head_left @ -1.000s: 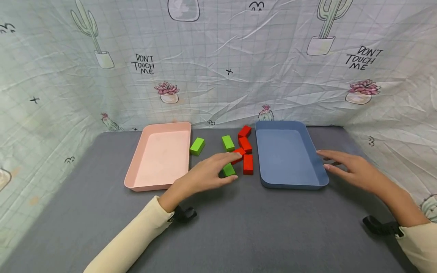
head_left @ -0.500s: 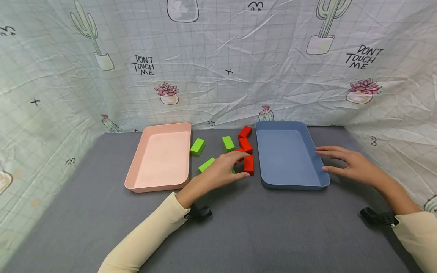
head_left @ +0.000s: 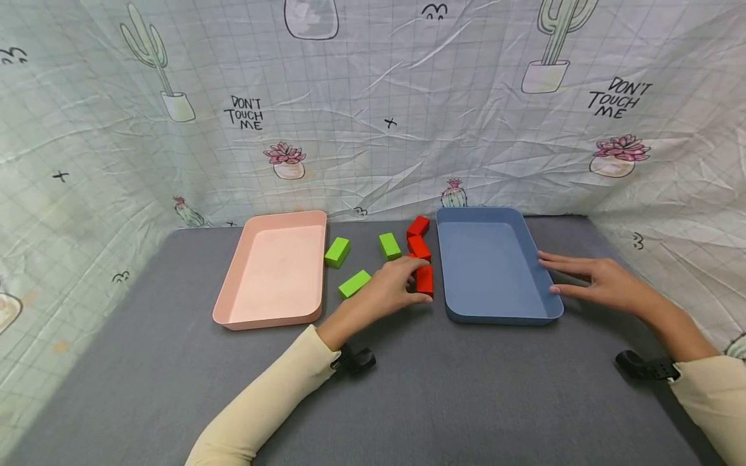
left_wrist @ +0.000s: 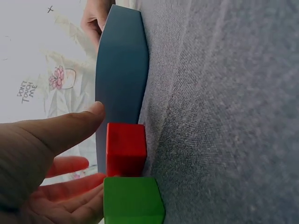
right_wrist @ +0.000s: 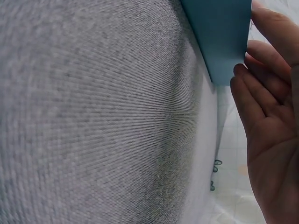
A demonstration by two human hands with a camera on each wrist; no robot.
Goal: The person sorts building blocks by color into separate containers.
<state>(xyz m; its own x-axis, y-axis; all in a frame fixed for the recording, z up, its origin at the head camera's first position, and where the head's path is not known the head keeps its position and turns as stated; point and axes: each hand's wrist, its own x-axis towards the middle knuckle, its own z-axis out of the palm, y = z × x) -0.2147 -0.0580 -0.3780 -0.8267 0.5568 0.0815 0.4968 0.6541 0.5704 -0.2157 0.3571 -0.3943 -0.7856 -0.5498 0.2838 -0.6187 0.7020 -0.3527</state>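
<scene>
My left hand [head_left: 387,288] hovers by a red block [head_left: 425,279], thumb at its near end and index finger toward its far end. In the left wrist view, the thumb stands apart above that red block [left_wrist: 126,148], while a green block [left_wrist: 133,200] lies closer, in front of the other fingers. The hand hides this green block in the head view. More red blocks [head_left: 419,247] lie just beyond, one mostly covered by the fingers. At the blue tray's [head_left: 489,265] right wall, my right hand [head_left: 603,281] has its fingertips on the rim, fingers extended.
A pink tray [head_left: 271,268] stands on the left of the grey table [head_left: 466,395]. Between the trays lie other green blocks [head_left: 354,283], one close to the pink tray's wall. A printed cloth [head_left: 361,84] hangs behind and at both sides.
My left hand has moved right, from over the green blocks to the nearest red block, uncovering a green block behind it. My right hand stays at the blue tray with hardly any movement.
</scene>
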